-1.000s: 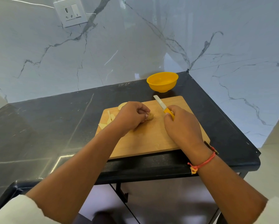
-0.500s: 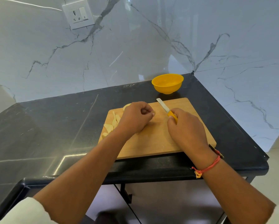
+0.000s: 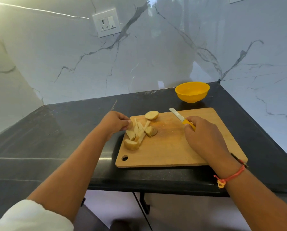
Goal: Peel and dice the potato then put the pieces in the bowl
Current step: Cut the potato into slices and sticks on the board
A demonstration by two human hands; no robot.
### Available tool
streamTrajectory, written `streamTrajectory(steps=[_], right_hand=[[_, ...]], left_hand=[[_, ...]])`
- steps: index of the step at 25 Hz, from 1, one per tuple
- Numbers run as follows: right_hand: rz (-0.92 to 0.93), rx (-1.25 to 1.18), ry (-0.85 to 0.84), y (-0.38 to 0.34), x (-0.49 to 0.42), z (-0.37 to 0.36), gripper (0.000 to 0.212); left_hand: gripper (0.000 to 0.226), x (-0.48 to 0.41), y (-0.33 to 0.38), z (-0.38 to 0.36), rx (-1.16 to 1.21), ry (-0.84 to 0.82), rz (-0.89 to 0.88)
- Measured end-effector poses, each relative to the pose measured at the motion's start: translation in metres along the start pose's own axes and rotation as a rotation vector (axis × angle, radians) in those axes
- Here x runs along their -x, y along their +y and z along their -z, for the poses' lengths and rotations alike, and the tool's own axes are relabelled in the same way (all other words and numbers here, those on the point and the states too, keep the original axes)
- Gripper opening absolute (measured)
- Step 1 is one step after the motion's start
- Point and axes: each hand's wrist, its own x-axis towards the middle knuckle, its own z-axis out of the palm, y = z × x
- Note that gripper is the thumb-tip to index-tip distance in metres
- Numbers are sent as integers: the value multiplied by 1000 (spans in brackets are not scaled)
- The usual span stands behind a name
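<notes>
Under left hand (image 3: 114, 121), potato piece (image 3: 130, 124) half-hidden

1. The left hand (image 3: 113, 123) has drawn back from the middle of the cutting board (image 3: 172, 147) to its left edge, fingers (image 3: 125, 124) pinched on a small potato piece (image 3: 130, 124).
2. With the hand gone, a pile of cut potato pieces (image 3: 139, 134) lies uncovered.
3. The right hand (image 3: 204, 137) has shifted its knife (image 3: 181, 117) slightly right, clear of the pile.
</notes>
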Motion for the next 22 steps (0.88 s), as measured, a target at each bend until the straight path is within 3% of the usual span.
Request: streamTrajectory(steps=[5, 9, 12, 15, 22], right_hand=[[-29, -17, 24, 4, 0, -2, 28], [-39, -24, 31, 5, 2, -1, 28], [-37, -12, 56, 4, 3, -1, 29], [-38, 8, 66, 3, 3, -2, 32], [12, 63, 63, 0, 8, -2, 25]], left_hand=[[14, -5, -12, -6, 68, 11, -13], [16, -9, -10, -9, -18, 63, -28], [20, -9, -1, -8, -101, 189, -174], [35, -8, 23, -20, -245, 54, -354], [55, -23, 57, -59, -534, -121, -429]])
